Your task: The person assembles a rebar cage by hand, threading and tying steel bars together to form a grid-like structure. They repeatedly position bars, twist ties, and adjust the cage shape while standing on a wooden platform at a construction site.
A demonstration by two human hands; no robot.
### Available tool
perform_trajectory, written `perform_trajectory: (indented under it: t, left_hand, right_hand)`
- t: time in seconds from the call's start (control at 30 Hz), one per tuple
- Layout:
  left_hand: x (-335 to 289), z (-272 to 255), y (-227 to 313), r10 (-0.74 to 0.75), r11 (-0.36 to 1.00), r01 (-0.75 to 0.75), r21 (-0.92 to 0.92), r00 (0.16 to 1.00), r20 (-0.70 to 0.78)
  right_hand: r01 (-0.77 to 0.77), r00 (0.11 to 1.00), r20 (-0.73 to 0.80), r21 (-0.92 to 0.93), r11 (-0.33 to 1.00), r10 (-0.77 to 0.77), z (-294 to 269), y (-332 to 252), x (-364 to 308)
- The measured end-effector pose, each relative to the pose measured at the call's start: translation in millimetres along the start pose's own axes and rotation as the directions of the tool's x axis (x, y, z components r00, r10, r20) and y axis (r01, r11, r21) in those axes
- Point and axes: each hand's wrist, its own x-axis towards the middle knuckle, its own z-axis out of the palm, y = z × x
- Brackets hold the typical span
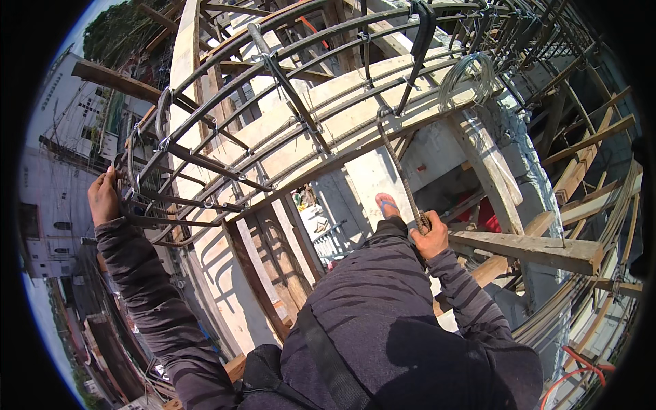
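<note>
My left hand (104,198) is closed at the left end of a long rebar cage (198,158), its fingers curled round a bent bar there. Dark longitudinal bars and square stirrups make up this cage, tied with thin wire. Lower right of it, my right hand (432,237) grips a ribbed steel bar (396,160). That bar slants up and away from my fist, and its hooked top meets the cage's near lower edge. Part of its lower end is hidden by my hand and body.
Pale plywood formwork (342,102) lies under the cage. A coil of tie wire (471,78) hangs at its right. My sandalled foot (387,205) rests on a light board above a drop. A timber beam (533,249) juts out at right; buildings (61,225) stand far below left.
</note>
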Motion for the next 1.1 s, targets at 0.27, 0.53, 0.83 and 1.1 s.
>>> perform_trajectory:
  t: [0.27, 0.53, 0.83, 1.1]
  left_hand:
    - [-18.9, 6.5, 22.3, 0.031, 0.999, -0.031, -0.009, 0.999, -0.029]
    - [-31.3, 9.4, 39.7, 0.040, 0.989, -0.028, 0.142, 0.996, -0.085]
    - [-46.6, 13.2, 69.6, 0.001, 0.983, 0.019, 0.183, 0.994, -0.108]
    - [-46.9, 17.9, 67.3, 0.087, 0.985, -0.068, 0.159, 0.990, -0.116]
  right_hand:
    - [0.031, 0.992, 0.124, -0.369, 0.929, 0.016, -48.9, -98.7, 62.6]
    - [0.157, 0.976, 0.215, -0.620, 0.769, -0.026, -16.4, -137.0, 136.5]
    - [0.232, 0.962, 0.259, -0.603, 0.763, -0.088, -13.4, -134.3, 146.2]
    - [0.183, 0.973, 0.219, -0.512, 0.840, -0.078, -20.9, -148.5, 137.1]
